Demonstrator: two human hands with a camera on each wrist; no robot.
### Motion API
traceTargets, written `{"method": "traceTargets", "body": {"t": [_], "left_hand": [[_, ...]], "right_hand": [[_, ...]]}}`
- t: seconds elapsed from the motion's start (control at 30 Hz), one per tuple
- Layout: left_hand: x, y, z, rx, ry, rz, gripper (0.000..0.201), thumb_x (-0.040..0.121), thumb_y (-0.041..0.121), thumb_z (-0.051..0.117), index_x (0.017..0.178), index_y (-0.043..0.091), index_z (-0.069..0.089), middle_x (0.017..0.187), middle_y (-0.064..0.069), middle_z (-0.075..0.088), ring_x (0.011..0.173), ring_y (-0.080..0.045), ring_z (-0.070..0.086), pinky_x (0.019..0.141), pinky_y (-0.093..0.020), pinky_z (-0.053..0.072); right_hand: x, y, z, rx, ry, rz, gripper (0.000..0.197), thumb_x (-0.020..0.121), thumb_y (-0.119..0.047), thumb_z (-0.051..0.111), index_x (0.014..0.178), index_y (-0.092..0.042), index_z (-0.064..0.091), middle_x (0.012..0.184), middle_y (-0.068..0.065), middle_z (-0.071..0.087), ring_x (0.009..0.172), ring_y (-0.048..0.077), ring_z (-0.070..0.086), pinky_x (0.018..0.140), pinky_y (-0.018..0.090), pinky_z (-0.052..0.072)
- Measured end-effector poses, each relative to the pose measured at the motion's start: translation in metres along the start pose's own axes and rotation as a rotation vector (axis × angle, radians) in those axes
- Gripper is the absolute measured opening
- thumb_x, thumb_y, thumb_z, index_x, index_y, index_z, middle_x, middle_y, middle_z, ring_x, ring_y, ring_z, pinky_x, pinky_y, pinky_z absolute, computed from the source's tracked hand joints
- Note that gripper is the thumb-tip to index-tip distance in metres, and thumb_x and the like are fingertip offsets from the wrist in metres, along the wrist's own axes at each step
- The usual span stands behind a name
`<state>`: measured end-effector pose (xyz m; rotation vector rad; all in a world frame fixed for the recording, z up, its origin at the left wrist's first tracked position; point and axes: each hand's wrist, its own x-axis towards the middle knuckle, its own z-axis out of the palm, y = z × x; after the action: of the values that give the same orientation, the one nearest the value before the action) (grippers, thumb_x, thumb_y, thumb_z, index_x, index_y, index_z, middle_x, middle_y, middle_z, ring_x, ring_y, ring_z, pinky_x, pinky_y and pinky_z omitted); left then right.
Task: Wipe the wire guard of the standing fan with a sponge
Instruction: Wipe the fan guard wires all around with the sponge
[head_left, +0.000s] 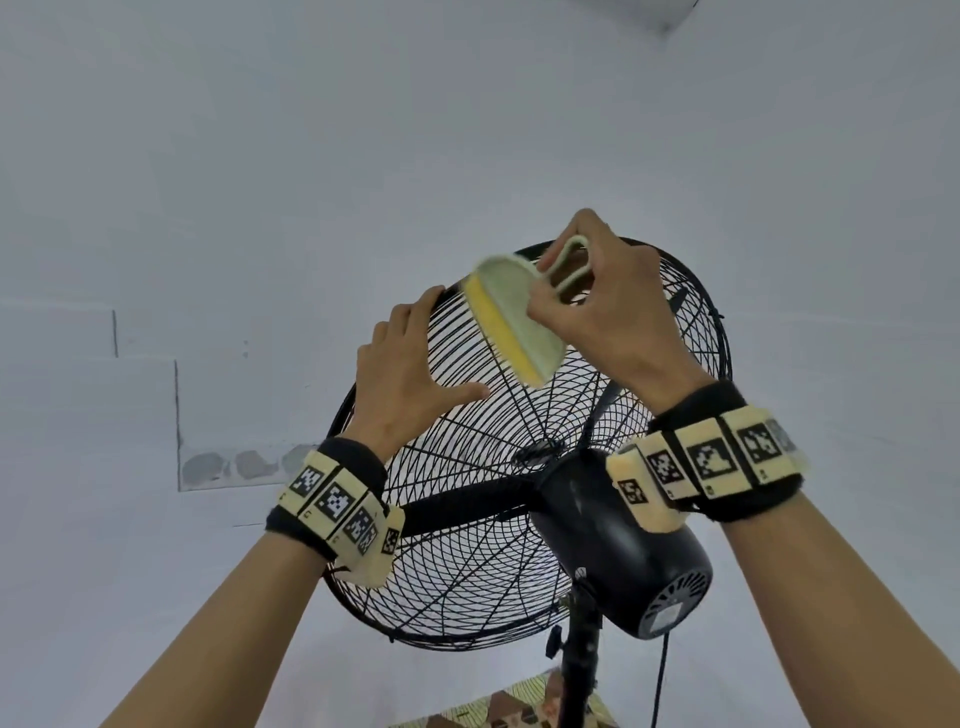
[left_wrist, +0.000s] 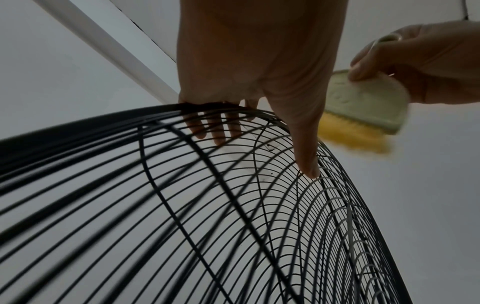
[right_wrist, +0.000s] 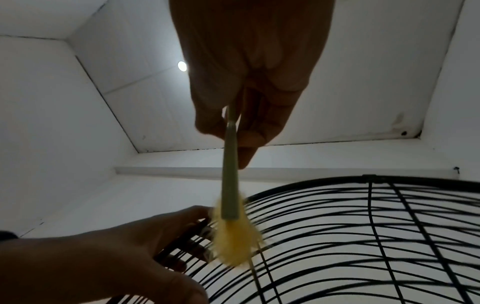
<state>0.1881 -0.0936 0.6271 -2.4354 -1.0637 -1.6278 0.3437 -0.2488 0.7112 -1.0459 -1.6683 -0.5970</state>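
A black standing fan is seen from behind, its round wire guard (head_left: 467, 561) tilted up toward a white wall. My left hand (head_left: 415, 358) grips the guard's upper left rim: the fingers (left_wrist: 218, 131) hook over the front and the thumb lies along the rear wires. My right hand (head_left: 608, 312) holds the sponge tool (head_left: 511, 322) by its looped handle. The tool has a pale green holder with a fuzzy yellow edge (left_wrist: 355, 137). That edge touches the wires near the rim, just right of my left hand (right_wrist: 103, 257). The yellow edge (right_wrist: 233, 240) is blurred.
The black motor housing (head_left: 618, 545) juts toward me below my right wrist. The pole (head_left: 576, 665) and a dark cord (head_left: 662, 675) run down from it. A patterned surface (head_left: 498, 712) lies at the base. A fan blade (head_left: 467, 506) shows through the wires.
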Motion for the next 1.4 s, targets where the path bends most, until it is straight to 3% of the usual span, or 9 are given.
{"method": "traceTargets", "body": {"t": [0.1, 0.3, 0.47, 0.63, 0.77, 0.93, 1.13, 1.3, 1.4], "left_hand": [[0.0, 0.001, 0.0, 0.006, 0.003, -0.002, 0.123, 0.064, 0.068, 0.087, 0.161, 0.027, 0.025, 0.147, -0.005, 0.047, 0.13, -0.03, 0.048, 0.103, -0.052, 0.042], [0.001, 0.001, 0.002, 0.012, 0.011, -0.005, 0.123, 0.063, 0.069, 0.087, 0.161, 0.028, 0.026, 0.147, -0.005, 0.048, 0.129, -0.031, 0.049, 0.102, -0.053, 0.043], [0.0, 0.001, 0.001, 0.01, 0.01, -0.002, 0.123, 0.063, 0.069, 0.086, 0.161, 0.028, 0.025, 0.147, -0.005, 0.047, 0.129, -0.03, 0.048, 0.102, -0.051, 0.041], [-0.001, 0.001, 0.001, 0.011, 0.015, -0.006, 0.122, 0.064, 0.068, 0.087, 0.161, 0.028, 0.025, 0.148, -0.005, 0.047, 0.129, -0.031, 0.048, 0.102, -0.052, 0.042], [-0.001, -0.001, 0.0, 0.003, 0.009, -0.008, 0.122, 0.065, 0.067, 0.087, 0.162, 0.028, 0.024, 0.149, -0.006, 0.046, 0.13, -0.031, 0.048, 0.103, -0.051, 0.04], [-0.002, 0.001, 0.002, 0.0, 0.024, 0.009, 0.121, 0.065, 0.068, 0.087, 0.162, 0.029, 0.025, 0.149, -0.005, 0.046, 0.13, -0.03, 0.048, 0.104, -0.051, 0.04], [-0.002, -0.002, 0.001, -0.006, 0.016, -0.004, 0.121, 0.065, 0.065, 0.089, 0.162, 0.03, 0.025, 0.149, -0.006, 0.046, 0.131, -0.031, 0.047, 0.103, -0.051, 0.04], [-0.003, 0.003, 0.002, 0.008, 0.017, 0.003, 0.121, 0.064, 0.066, 0.089, 0.161, 0.03, 0.025, 0.149, -0.007, 0.047, 0.13, -0.031, 0.048, 0.103, -0.052, 0.041], [-0.003, 0.002, 0.0, -0.016, 0.006, -0.011, 0.122, 0.064, 0.065, 0.089, 0.161, 0.029, 0.025, 0.151, -0.007, 0.045, 0.132, -0.032, 0.047, 0.105, -0.055, 0.04]], "right_hand": [[-0.006, 0.001, -0.004, -0.045, 0.001, -0.057, 0.022, 0.08, -0.017, 0.077, 0.093, -0.011, 0.06, 0.075, -0.01, 0.065, 0.063, 0.006, 0.064, 0.056, 0.011, 0.045], [-0.02, 0.009, 0.003, 0.052, 0.014, -0.042, 0.017, 0.098, -0.016, 0.071, 0.105, -0.011, 0.056, 0.091, -0.005, 0.068, 0.085, 0.0, 0.071, 0.064, 0.014, 0.057], [-0.019, 0.006, -0.007, -0.003, 0.091, -0.078, 0.019, 0.09, -0.013, 0.075, 0.1, -0.011, 0.058, 0.084, -0.004, 0.068, 0.076, 0.006, 0.07, 0.06, 0.015, 0.056], [-0.039, 0.016, 0.005, 0.083, 0.061, -0.038, 0.016, 0.099, -0.018, 0.071, 0.104, -0.014, 0.057, 0.093, -0.019, 0.065, 0.085, -0.01, 0.07, 0.064, 0.014, 0.059], [-0.053, 0.024, -0.001, -0.037, 0.007, -0.089, 0.016, 0.091, -0.012, 0.076, 0.099, -0.009, 0.062, 0.087, -0.003, 0.071, 0.076, 0.01, 0.074, 0.059, 0.018, 0.06], [-0.074, 0.026, 0.007, 0.08, 0.147, -0.064, 0.014, 0.095, -0.012, 0.075, 0.1, -0.006, 0.064, 0.1, 0.004, 0.075, 0.09, 0.01, 0.076, 0.065, 0.019, 0.062], [-0.102, 0.052, 0.01, -0.14, -0.063, -0.028, 0.052, 0.092, -0.014, 0.076, 0.142, -0.024, 0.062, 0.11, 0.007, 0.077, 0.081, 0.012, 0.076, 0.065, 0.02, 0.062], [-0.112, 0.053, 0.014, -0.092, 0.108, -0.171, 0.051, 0.094, -0.009, 0.074, 0.143, -0.011, 0.058, 0.117, 0.004, 0.073, 0.088, 0.009, 0.075, 0.076, 0.019, 0.061], [-0.114, 0.057, 0.016, -0.133, 0.059, -0.139, 0.048, 0.096, -0.015, 0.07, 0.143, -0.013, 0.059, 0.099, 0.008, 0.079, 0.073, 0.014, 0.076, 0.068, 0.027, 0.064]]}}
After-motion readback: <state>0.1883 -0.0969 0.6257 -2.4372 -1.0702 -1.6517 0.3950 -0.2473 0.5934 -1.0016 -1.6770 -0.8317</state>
